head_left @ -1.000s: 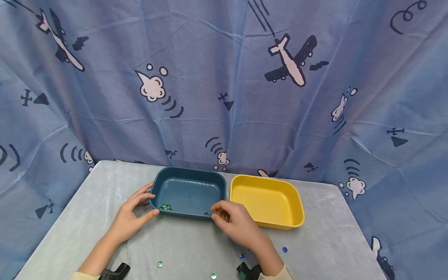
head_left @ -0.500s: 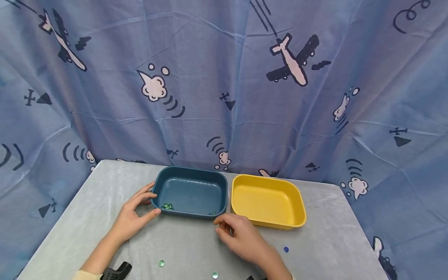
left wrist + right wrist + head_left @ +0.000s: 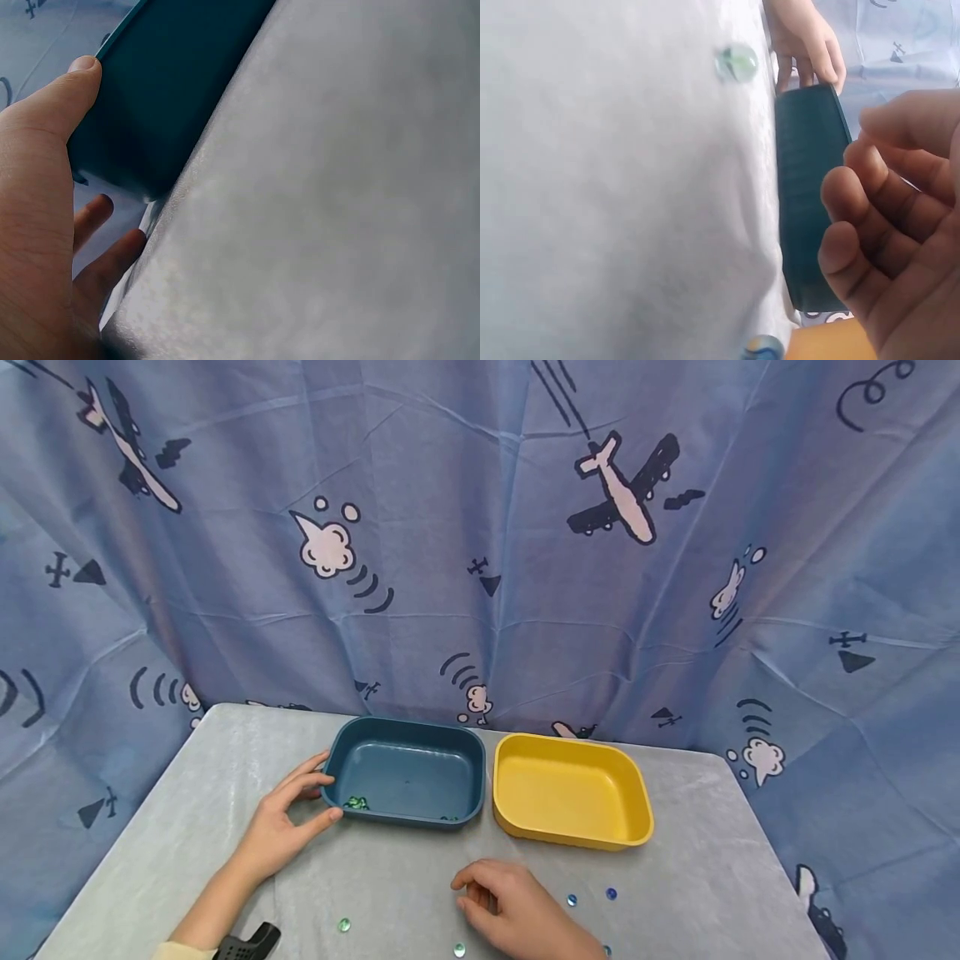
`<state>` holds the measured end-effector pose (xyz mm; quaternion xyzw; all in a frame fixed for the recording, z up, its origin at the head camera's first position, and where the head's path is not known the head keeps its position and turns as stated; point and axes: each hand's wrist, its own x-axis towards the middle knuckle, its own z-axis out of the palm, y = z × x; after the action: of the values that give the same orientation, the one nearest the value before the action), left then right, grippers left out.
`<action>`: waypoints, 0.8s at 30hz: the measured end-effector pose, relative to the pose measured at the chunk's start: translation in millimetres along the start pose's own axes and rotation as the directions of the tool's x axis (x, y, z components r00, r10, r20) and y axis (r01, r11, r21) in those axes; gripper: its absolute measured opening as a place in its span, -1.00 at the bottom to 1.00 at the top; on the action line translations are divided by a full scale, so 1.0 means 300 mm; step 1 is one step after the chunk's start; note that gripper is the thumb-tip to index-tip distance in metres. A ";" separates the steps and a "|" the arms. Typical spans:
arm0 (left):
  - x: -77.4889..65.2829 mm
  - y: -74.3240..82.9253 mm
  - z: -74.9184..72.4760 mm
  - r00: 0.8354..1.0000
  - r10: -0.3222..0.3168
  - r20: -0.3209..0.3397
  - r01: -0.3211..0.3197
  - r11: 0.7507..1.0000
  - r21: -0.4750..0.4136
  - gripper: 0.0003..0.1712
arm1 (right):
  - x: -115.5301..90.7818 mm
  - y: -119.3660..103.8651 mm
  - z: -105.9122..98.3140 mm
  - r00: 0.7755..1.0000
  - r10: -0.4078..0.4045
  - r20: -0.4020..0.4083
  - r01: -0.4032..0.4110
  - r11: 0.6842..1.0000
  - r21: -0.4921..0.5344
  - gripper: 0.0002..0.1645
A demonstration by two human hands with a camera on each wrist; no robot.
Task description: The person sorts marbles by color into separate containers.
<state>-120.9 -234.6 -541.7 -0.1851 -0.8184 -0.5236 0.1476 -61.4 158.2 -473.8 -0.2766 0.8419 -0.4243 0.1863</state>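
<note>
My left hand rests at the left end of a dark teal plastic tub; its thumb touches the near rim and its straight fingers spread along the side. Green glass marbles lie in the tub's near left corner, and others show partly behind the near wall on the right. In front of the tub, my right hand is over the table with loosely curled fingers and nothing between them. The right wrist view shows a green-swirled marble and a blue-and-yellow marble.
A yellow tub stands just right of the teal one. Loose on the cloth-covered table are a green marble, a pale green one and blue marbles. A patterned curtain hangs behind.
My right hand has drawn back from the teal tub's near right corner toward the table's front, uncovering marbles in that corner. The left hand has kept its place.
</note>
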 end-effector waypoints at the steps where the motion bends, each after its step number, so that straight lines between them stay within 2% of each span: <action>1: 0.000 0.000 0.000 1.000 0.000 0.001 0.000 1.000 0.000 -0.46 | -0.005 0.001 0.003 1.000 0.006 0.012 -0.006 1.000 0.005 -0.88; 8: 0.002 0.006 -0.002 1.000 -0.003 -0.002 0.003 1.000 0.002 -0.47 | -0.039 -0.001 0.026 0.986 0.129 0.107 -0.140 0.985 0.103 -0.86; 11: 0.002 0.007 0.000 1.000 -0.005 -0.003 0.005 1.000 0.003 -0.47 | -0.054 0.010 0.034 0.978 0.157 0.137 -0.173 0.979 0.109 -0.87; 20: -0.003 0.003 0.004 1.000 -0.005 -0.006 0.005 1.000 0.005 -0.47 | -0.069 0.032 0.061 0.965 0.146 0.217 -0.176 0.976 0.126 -0.85; 24: 0.000 0.007 0.003 1.000 -0.003 -0.004 0.003 1.000 0.003 -0.47 | -0.067 0.034 0.070 0.964 0.139 0.225 -0.172 0.976 0.131 -0.85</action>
<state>-119.9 -233.2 -540.4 -0.1827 -0.8192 -0.5229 0.1486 -37.5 162.9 -492.6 -0.2389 0.8018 -0.4379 0.3291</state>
